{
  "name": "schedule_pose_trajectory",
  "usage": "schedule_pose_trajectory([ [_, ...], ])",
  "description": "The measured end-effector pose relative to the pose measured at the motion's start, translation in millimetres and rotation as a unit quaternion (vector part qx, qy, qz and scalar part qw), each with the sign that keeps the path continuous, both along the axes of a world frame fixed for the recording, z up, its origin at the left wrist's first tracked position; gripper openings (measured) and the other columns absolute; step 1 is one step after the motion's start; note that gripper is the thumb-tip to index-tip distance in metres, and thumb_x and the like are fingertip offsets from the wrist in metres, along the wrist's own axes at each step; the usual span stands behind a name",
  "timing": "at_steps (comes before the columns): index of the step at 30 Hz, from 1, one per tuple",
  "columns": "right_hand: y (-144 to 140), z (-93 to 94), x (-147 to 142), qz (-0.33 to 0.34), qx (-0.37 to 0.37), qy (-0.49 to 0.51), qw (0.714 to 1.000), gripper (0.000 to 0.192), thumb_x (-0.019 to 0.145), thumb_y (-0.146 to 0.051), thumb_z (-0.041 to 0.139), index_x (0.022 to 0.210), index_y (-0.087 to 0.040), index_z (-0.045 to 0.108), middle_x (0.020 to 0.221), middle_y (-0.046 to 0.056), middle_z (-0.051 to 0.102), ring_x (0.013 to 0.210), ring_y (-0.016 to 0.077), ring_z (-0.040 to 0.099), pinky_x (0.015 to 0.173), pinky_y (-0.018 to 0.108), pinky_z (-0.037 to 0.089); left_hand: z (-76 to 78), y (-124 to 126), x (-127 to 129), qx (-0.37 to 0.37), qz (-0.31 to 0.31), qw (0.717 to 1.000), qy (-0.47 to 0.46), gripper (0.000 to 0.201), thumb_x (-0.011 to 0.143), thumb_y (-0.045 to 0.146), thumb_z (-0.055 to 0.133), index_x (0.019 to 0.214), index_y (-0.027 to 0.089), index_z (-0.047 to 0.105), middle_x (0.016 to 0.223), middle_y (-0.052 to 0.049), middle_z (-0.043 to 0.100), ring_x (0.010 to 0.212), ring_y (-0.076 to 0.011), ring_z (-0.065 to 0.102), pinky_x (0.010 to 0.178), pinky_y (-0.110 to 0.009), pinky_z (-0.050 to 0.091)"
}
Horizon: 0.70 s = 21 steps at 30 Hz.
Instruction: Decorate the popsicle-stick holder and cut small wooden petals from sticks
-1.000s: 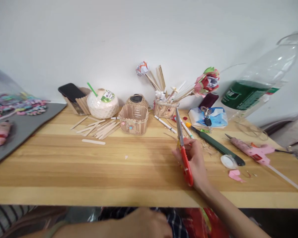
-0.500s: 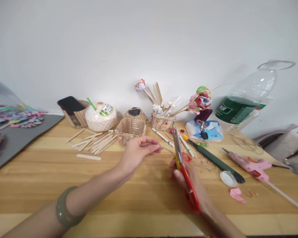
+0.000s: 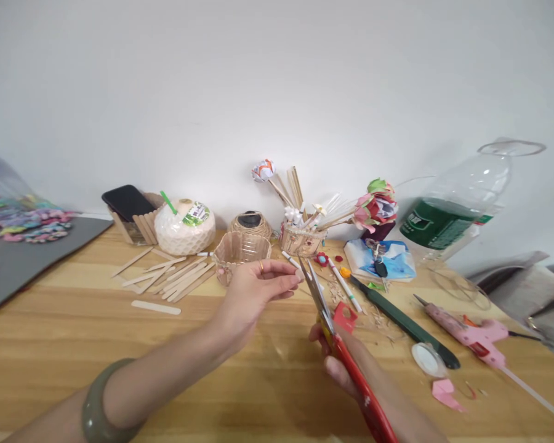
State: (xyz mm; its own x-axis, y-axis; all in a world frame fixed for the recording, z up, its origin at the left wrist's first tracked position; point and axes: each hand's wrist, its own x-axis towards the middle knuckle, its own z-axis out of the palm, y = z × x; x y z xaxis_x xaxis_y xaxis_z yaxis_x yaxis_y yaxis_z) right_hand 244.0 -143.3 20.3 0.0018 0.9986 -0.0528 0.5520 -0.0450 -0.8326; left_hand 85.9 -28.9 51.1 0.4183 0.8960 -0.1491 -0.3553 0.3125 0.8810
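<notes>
Against a plain white wall stands a wooden table [image 3: 74, 344] with pale grain, crowded along its far edge. Flat wooden craft sticks [image 3: 170, 274] lie fanned beside a small round basket [image 3: 240, 253] walled with such sticks; a pink glue gun [image 3: 466, 332] and a clear plastic bottle [image 3: 457, 209] with a green label sit to the right. Above the middle of the table, the right hand [image 3: 346, 363] grips red-handled scissors [image 3: 337, 332], fingers through the loops. Their long axis runs from the lower right up toward the left, metal blades slightly parted, tips pointing at the left hand [image 3: 253, 289]. That hand is pinched, thumb against fingertips, on something too small to make out, just beside the blade tips.
</notes>
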Motion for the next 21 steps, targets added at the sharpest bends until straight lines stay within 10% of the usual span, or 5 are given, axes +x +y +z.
schedule_pose_trajectory([
  [21, 6.2, 6.0, -12.4, -0.012, 0.074, 0.002, 0.997, 0.037, 0.078, -0.061, 0.054, 0.073, -0.024, 0.055, 0.062, 0.001, 0.057, 0.054, 0.0193, 0.054, 0.045, 0.028, 0.043, 0.6, -4.4, -3.5, 0.020, -0.037, 0.999, 0.022, 0.013, 0.060, 0.023, 0.076, 0.064, 0.014, 0.068, 0.064, 0.000, 0.063, 0.064, -0.0108, 0.056, 0.057, -0.022, 0.046],
])
